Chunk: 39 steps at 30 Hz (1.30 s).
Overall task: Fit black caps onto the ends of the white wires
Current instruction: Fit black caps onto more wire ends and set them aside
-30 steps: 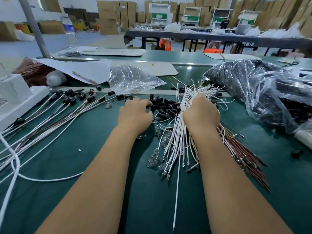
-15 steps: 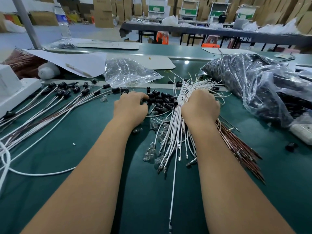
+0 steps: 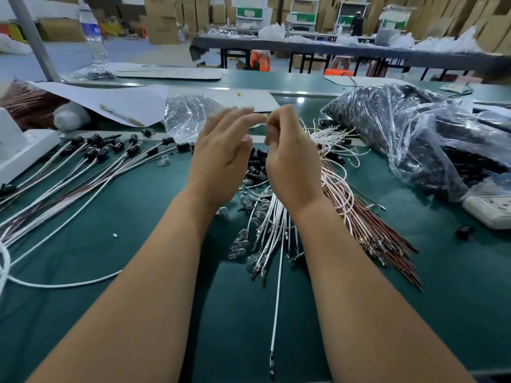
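Above the middle of the green bench (image 3: 138,217), both hands are raised and meet fingertip to fingertip. Right hand (image 3: 290,164): fingers curled, pinching something small at the tips near the left index finger; the item is blurred, cannot tell whether it is a wire end or a cap. Left hand (image 3: 221,158): fingers spread and loosely extended, index tip touching the right hand's pinch; cannot tell whether it grips anything. Beneath the right wrist lies the bundle of white wires (image 3: 272,225), uncapped, metal terminals pointing toward the camera; one single white wire (image 3: 276,299) runs out of the bundle toward the near edge. Loose black caps (image 3: 255,164) sit in a small heap on the bench between and below the hands, partly hidden by them. Small clear bulbs (image 3: 239,244) are scattered just left of the bundle. Right of the bundle, touching it, a sheaf of reddish-brown wires (image 3: 387,239). Left side of bench: white wires already fitted with black caps (image 3: 96,153), fanned out, capped ends away from the camera. Far right: large clear plastic bag of dark parts (image 3: 414,139); a smaller clear bag (image 3: 188,117) lies behind the hands. Water bottle (image 3: 92,37) stands at the back left
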{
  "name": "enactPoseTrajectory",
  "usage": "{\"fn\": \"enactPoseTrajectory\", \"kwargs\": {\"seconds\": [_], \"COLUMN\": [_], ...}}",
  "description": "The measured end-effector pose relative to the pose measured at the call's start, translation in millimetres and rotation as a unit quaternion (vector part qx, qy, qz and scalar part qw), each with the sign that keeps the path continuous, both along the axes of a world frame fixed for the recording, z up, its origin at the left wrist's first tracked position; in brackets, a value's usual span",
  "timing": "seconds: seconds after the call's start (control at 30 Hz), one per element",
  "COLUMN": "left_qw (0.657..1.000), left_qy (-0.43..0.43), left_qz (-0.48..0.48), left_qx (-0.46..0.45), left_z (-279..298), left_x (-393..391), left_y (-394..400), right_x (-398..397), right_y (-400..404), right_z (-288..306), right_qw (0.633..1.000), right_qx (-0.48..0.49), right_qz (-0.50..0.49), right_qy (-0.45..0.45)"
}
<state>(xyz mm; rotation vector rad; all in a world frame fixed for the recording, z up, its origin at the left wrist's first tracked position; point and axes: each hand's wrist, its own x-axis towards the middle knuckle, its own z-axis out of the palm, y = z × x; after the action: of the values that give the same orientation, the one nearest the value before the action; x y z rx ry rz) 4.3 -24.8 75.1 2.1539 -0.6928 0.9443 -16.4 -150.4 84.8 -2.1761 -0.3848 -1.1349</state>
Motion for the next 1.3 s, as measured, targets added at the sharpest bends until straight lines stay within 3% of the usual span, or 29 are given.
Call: {"fn": "enactPoseTrajectory", "kwargs": {"seconds": [0.3, 0.47, 0.6, 0.7, 0.8, 0.93, 1.03, 1.1, 1.23, 1.3], "left_qw": [0.994, 0.987, 0.987, 0.985, 0.988, 0.997, 0.996, 0.993, 0.993, 0.993], "left_qy": [0.023, 0.087, 0.101, 0.114, 0.096, 0.054, 0.083, 0.108, 0.109, 0.110], "left_qz": [0.107, 0.123, 0.115, 0.121, 0.073, 0.020, 0.002, -0.016, 0.032, 0.039], "left_qx": [-0.021, -0.063, -0.051, -0.040, -0.098, -0.049, -0.027, -0.046, -0.026, -0.009], "left_z": [-8, -14, -18, -18, -11, 0, -2, -5, -10, -11], "left_x": [7, 15, 16, 16, 14, 2, 0, 3, 8, 8], "left_y": [20, 27, 25, 22, 19, 2, -1, 4, 12, 13], "right_x": [4, 7, 6, 5, 6, 6, 6, 7, 8, 6], "right_y": [-18, -35, -38, -34, -32, -25, -21, -23, -32, -33], "right_z": [5, 12, 8, 6, 10, 15, 14, 13, 13, 12], "right_qw": [0.976, 0.927, 0.945, 0.953, 0.948, 0.898, 0.882, 0.881, 0.877, 0.893], "right_qx": [0.128, 0.284, 0.181, 0.185, 0.287, 0.420, 0.439, 0.453, 0.460, 0.396], "right_qz": [-0.150, -0.229, -0.274, -0.234, -0.130, 0.086, 0.122, 0.082, -0.119, -0.201], "right_qy": [-0.091, -0.086, 0.006, 0.060, 0.048, 0.100, 0.122, 0.107, 0.073, 0.077]}}
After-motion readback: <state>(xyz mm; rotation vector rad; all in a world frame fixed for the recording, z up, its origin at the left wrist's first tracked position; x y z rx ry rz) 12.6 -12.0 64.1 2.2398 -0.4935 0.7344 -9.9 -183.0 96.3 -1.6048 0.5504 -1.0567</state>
